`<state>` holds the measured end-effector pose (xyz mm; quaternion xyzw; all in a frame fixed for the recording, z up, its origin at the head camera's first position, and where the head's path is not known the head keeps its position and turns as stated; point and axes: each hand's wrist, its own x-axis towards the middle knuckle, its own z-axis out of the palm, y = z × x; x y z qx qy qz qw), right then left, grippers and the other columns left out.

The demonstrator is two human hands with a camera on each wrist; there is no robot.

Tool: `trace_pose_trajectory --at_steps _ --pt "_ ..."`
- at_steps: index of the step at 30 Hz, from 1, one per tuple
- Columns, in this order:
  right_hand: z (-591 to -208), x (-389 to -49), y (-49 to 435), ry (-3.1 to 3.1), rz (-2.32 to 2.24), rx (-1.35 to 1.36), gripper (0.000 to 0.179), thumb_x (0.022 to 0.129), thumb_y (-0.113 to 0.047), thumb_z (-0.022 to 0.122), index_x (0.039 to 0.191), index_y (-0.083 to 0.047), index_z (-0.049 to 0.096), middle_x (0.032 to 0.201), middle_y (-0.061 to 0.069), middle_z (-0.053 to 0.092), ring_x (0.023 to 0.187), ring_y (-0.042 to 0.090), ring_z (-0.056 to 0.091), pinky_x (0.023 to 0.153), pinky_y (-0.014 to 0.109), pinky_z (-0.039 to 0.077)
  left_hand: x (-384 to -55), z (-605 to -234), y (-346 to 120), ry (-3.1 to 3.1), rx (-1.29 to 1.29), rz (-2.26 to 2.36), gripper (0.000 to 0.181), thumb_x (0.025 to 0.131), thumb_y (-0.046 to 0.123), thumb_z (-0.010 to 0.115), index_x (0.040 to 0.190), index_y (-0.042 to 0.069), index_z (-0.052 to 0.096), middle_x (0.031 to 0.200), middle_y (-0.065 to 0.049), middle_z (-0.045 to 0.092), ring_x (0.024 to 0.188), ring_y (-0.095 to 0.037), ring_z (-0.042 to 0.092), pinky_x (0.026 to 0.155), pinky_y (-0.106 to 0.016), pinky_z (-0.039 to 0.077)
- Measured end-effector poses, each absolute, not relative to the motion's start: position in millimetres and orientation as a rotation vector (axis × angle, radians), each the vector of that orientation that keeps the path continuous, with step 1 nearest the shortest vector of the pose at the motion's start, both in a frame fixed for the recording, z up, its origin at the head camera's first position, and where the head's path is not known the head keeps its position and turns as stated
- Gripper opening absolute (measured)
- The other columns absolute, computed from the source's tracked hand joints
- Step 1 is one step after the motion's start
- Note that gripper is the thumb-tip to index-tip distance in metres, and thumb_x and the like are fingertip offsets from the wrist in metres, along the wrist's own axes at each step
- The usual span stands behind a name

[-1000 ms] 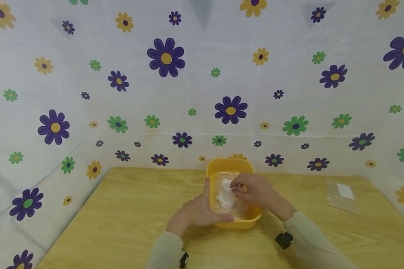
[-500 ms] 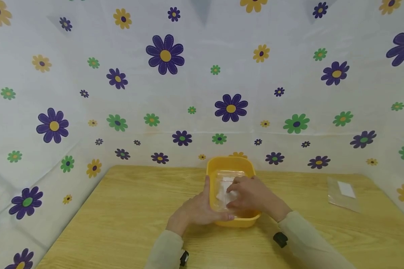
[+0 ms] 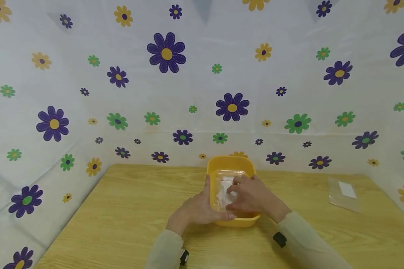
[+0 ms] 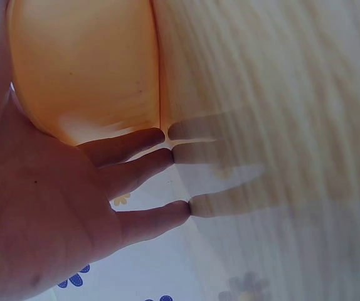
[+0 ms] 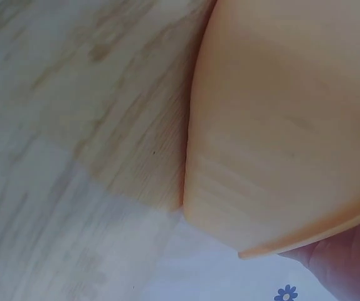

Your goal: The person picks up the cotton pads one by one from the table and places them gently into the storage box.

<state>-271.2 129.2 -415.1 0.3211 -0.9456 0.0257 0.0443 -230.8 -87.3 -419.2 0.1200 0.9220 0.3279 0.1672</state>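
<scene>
A yellow plastic tub (image 3: 237, 223) stands on the wooden table against the flowered cloth. My left hand (image 3: 195, 211) rests at its near left corner, thumb lying along the front rim and index finger along the left wall. In the left wrist view the lower fingers (image 4: 152, 222) are straight, tips touching the table. My right hand (image 3: 250, 196) reaches into the tub from the right, bent fingers over clear plastic packets with white contents (image 3: 224, 186). Whether it grips a packet cannot be made out. The right wrist view shows only the tub's outer wall (image 5: 280, 132) and part of a hand.
A flat clear plastic bag (image 3: 343, 203) with a white rectangular piece (image 3: 347, 189) lies at the table's right. White cloth printed with flowers (image 3: 202, 93) walls in the back and both sides. A dark band (image 3: 279, 239) shows at the right sleeve.
My right hand has gone lower and nearer to me in the tub, from above the packets down onto them. The left hand keeps its place. The view has tilted slightly.
</scene>
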Motion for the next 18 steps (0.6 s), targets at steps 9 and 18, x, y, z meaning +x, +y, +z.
trace_pose_trajectory --at_steps 9,18 --pt "-415 -270 132 -2.868 0.116 0.974 0.042 0.086 -0.058 0.075 0.115 -0.028 0.077 0.111 -0.003 0.069 0.097 0.016 0.06 0.092 0.047 0.054 -230 -419 -87 2.628 0.356 0.933 0.142 0.072 0.082 0.072 0.163 0.024 -0.02 0.169 -0.015 0.029 0.145 -0.04 0.046 0.116 -0.06 0.042" --pt "-399 -260 157 -2.736 0.397 0.906 0.049 0.09 -0.049 0.075 0.128 -0.019 0.072 0.127 0.007 0.07 0.115 0.029 0.065 0.099 0.056 0.055 -228 -417 -87 2.632 0.365 0.952 0.143 0.071 0.08 0.074 0.163 0.022 -0.02 0.168 -0.016 0.031 0.145 -0.041 0.046 0.115 -0.061 0.043"
